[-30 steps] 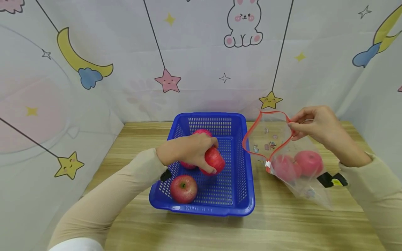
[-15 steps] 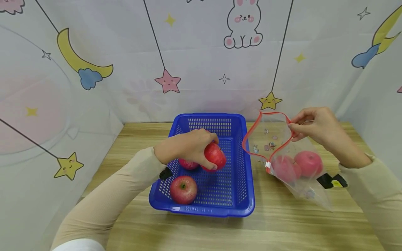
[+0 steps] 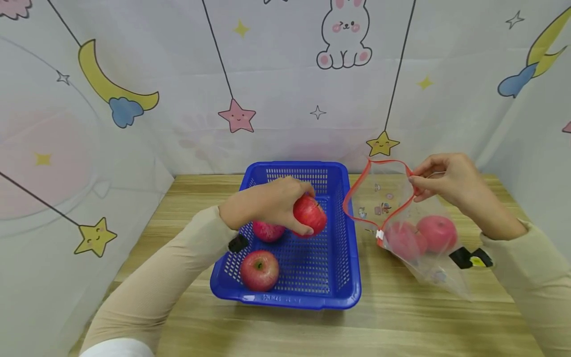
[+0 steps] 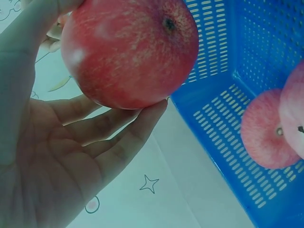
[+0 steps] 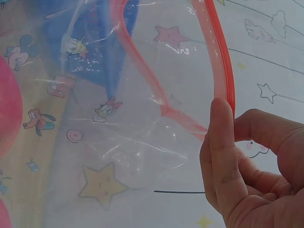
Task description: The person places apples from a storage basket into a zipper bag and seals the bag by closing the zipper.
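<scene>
My left hand (image 3: 281,203) grips a red apple (image 3: 310,216) above the blue basket (image 3: 308,301); thumb and fingers curve round the apple (image 4: 128,57) in the left wrist view. Two other apples show inside the basket: one at the near left corner (image 3: 259,270), the other (image 3: 268,231) partly under the hand. With thumb and fingers, my right hand (image 3: 452,181) pinches the red-edged mouth of a clear zip bag (image 3: 379,198). Its mouth gapes toward the basket. Two apples (image 3: 436,233) lie inside the bag. The right wrist view shows the red strip (image 5: 221,61) between the fingertips.
The bag rests on the wooden table (image 3: 401,322) just right of the basket. A white slider (image 3: 379,234) sits at the near corner of the bag's mouth. Behind the table hangs a white printed cloth (image 3: 276,74).
My left hand has raised the apple and shifted it slightly right, uncovering more of the apple beneath. The right hand keeps its hold on the bag, almost unmoved.
</scene>
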Available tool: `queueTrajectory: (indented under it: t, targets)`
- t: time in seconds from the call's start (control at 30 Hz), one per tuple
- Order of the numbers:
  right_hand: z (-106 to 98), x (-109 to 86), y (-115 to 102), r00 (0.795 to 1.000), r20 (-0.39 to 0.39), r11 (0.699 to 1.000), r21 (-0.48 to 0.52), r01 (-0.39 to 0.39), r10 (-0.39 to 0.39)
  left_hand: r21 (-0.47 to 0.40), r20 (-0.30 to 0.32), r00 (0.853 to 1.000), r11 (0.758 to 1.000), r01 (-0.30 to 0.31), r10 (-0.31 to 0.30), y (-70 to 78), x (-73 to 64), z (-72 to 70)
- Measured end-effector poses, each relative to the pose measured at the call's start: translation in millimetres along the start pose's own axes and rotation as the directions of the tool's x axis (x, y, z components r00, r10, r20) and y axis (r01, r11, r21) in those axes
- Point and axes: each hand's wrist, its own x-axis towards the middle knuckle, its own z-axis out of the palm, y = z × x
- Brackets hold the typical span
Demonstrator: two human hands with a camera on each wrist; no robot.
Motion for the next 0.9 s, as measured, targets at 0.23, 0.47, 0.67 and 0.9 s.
queueTrajectory:
  t: [0.23,0.47,0.67,0.9]
  targets:
    - [0.1,0.2,0.2,1.000,0.000,1.000,0.012,0.004,-0.004,-0.011,-0.038,0.999,0.999,-0.035,0.035,4.4,8.8,-5.1]
    - [-0.5,0.5,-0.4,1.000,0.004,1.000,-0.004,-0.007,0.007,-0.027,-0.101,0.992,0.996,-0.082,0.079,11.6,19.8,-10.0]
    - [-0.4,0.4,-0.9,1.000,0.002,1.000,-0.003,-0.002,0.002,-0.052,-0.155,0.982,0.992,-0.114,0.105,19.6,31.2,-12.4]
    - [-0.7,0.1,-0.8,1.000,-0.003,1.000,-0.005,0.010,-0.010,-0.043,-0.161,0.981,0.993,-0.114,0.106,29.1,44.3,-13.3]
